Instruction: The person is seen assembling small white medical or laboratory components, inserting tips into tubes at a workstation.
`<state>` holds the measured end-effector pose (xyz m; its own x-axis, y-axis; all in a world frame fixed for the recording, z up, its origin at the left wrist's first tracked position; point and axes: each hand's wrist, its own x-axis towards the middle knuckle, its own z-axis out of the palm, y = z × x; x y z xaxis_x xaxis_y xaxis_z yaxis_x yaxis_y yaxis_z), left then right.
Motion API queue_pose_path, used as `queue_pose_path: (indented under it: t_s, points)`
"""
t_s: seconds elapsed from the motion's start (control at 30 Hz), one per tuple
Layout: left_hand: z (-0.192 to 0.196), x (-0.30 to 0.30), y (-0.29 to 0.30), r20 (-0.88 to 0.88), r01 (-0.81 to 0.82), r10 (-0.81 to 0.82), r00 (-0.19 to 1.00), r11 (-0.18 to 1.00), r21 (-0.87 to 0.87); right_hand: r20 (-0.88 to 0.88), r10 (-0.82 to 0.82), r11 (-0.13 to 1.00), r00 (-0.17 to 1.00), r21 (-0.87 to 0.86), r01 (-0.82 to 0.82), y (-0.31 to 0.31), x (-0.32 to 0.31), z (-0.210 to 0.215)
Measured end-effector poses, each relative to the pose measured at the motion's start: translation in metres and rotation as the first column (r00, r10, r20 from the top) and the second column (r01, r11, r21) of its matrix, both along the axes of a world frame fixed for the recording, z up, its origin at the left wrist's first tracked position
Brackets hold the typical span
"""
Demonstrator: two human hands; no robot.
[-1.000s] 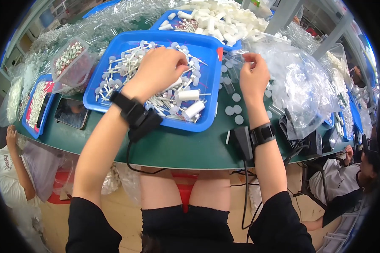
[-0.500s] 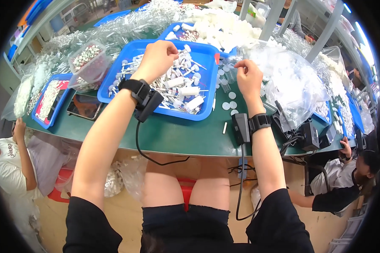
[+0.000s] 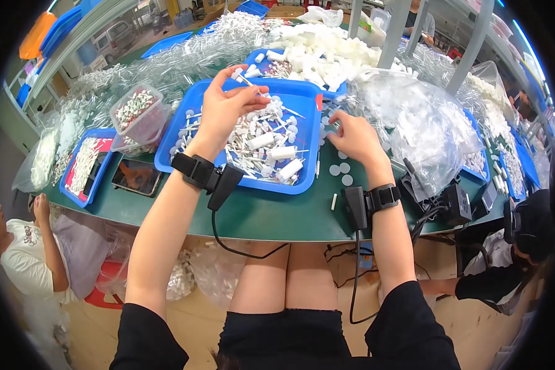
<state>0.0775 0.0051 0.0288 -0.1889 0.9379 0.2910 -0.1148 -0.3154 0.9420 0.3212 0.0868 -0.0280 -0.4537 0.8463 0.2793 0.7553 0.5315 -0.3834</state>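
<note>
My left hand (image 3: 225, 111) is raised over the blue tray (image 3: 302, 185) and pinches a thin white-headed stick part (image 3: 248, 81) between its fingertips. The tray holds several white stick parts and small white tubes (image 3: 283, 152). My right hand (image 3: 353, 137) rests on the green table just right of the tray, fingers curled on a small part at the tray's edge; what it holds is hidden. A few white round caps (image 3: 341, 169) lie on the table beside that hand. Both wrists wear black bands with cabled black units.
A clear lidded box (image 3: 139, 115) and a second blue tray (image 3: 83, 166) stand at the left, with a phone (image 3: 135, 176) next to them. Clear plastic bags (image 3: 425, 129) pile up at the right. Another person (image 3: 24, 246) sits at the lower left, one more at the right edge.
My left hand has lifted out of the tray with a stick part in its fingers. My right hand has dropped lower, to the table beside the tray.
</note>
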Motion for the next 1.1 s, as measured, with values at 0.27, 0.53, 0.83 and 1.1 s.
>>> queue_pose_path:
  t_s: [0.27,0.53,0.83,1.1]
  points:
    - [0.026,0.01,0.007,0.117,0.024,-0.024,0.993,1.0,0.004,-0.313,-0.03,0.998,0.949,0.035,0.043,0.011,0.0,-0.002]
    - [0.008,0.001,-0.002,0.303,0.187,-0.157,0.94,0.98,-0.074,-0.161,-0.082,0.927,0.984,0.35,0.135,0.019,-0.009,-0.001]
    - [-0.016,0.013,-0.012,0.491,0.235,-0.17,0.854,0.969,-0.074,0.073,-0.193,0.939,0.979,0.302,0.162,0.128,-0.063,0.012]
    - [-0.007,0.009,-0.036,0.438,0.284,-0.233,0.868,0.957,-0.054,0.009,-0.041,0.962,0.999,0.271,0.037,0.146,-0.059,0.004]
